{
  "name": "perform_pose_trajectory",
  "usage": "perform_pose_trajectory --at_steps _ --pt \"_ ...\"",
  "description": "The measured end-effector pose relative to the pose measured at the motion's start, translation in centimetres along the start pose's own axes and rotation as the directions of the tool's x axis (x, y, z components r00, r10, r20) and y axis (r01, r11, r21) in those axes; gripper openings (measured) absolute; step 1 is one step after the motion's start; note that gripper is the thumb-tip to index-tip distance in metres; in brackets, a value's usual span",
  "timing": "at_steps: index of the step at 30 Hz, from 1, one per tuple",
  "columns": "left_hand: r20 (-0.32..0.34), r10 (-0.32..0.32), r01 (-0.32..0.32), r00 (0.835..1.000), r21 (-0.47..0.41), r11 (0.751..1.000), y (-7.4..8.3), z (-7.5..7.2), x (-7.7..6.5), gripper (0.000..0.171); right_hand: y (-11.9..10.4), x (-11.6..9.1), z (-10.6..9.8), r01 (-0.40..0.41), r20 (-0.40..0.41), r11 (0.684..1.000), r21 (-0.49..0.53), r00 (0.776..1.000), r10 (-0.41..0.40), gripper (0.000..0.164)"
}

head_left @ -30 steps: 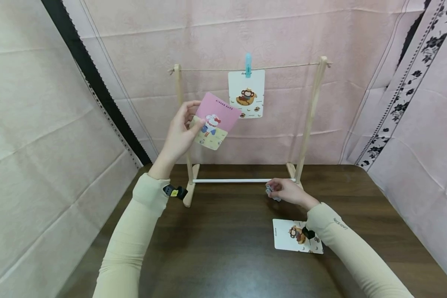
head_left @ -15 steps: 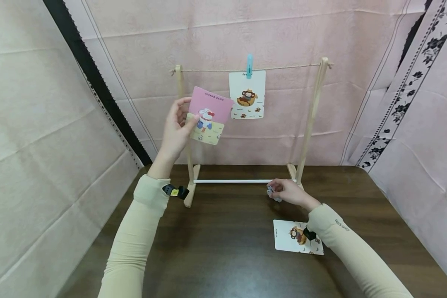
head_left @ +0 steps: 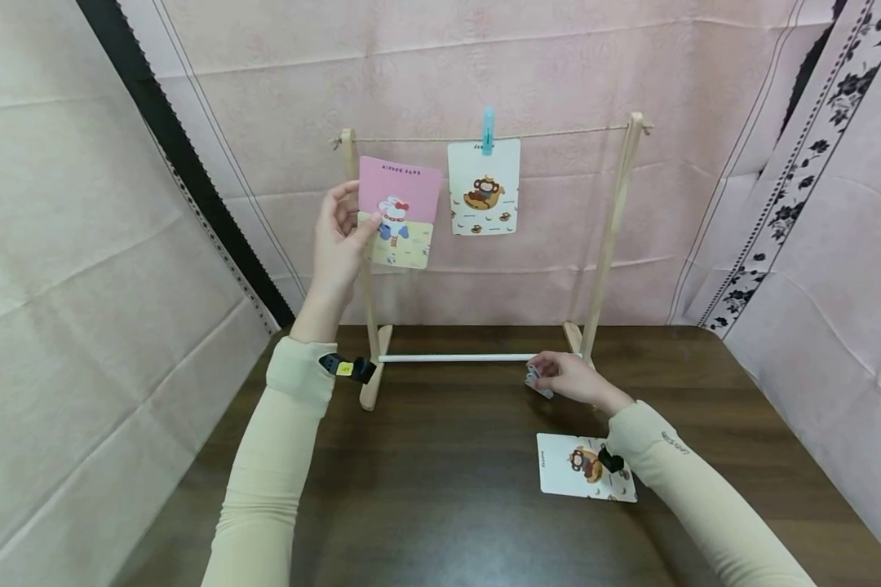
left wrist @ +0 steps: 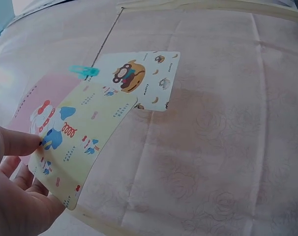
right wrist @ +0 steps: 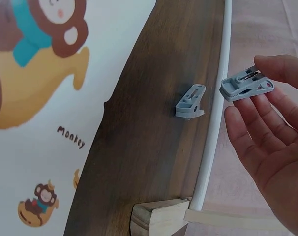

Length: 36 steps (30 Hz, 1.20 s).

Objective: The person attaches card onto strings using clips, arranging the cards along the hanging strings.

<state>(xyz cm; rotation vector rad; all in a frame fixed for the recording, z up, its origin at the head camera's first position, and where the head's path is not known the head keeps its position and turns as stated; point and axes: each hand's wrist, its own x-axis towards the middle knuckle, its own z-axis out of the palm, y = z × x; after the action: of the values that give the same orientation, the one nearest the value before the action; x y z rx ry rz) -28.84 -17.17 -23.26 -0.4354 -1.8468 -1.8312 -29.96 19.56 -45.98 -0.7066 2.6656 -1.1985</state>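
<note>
Pink-yellow card in left fingers, long axis near-vertical, pink uppermost.

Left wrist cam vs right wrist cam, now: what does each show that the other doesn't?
Left wrist only: left hand pinching the pink-and-yellow card, hanging monkey card, teal clip, cord.
Right wrist only: right hand holding a grey clip, second grey clip on the table, another monkey card.
Both: pale pink cloth, parts of the wooden stand.
</note>
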Motion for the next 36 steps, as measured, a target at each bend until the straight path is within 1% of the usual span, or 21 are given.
perform_pose_trajectory --at_steps 6,16,22,30,36 --pt "-0.043 -0.037 0.035 0.998 -0.031 0.999 -0.3 0.0 0.6 0.044 0.0 0.0 -0.2 0.004 -0.003 1.000 0.000 1.000 -0.004 0.032" --pt "-0.093 -0.069 0.061 0.993 -0.083 0.995 -0.6 0.5 1.3 0.045 0.3 -0.1 -0.4 0.016 -0.005 1.000 -0.008 1.000 -0.016 0.034" --pt "-0.125 -0.097 0.086 0.987 -0.096 0.992 -1.0 0.8 1.7 0.045 0.4 0.1 -0.5 0.025 -0.005 1.000 -0.012 1.000 -0.025 0.036" --pt "-0.111 -0.105 0.096 0.988 -0.077 0.992 -1.6 1.1 2.5 0.046 0.4 -0.1 -0.7 0.019 -0.013 1.000 -0.022 1.000 -0.019 0.032" --pt "-0.122 -0.126 0.114 0.985 -0.102 0.988 -1.7 1.2 3.1 0.045 0.5 -0.3 -1.0 0.018 -0.011 1.000 -0.026 1.000 -0.019 0.033"
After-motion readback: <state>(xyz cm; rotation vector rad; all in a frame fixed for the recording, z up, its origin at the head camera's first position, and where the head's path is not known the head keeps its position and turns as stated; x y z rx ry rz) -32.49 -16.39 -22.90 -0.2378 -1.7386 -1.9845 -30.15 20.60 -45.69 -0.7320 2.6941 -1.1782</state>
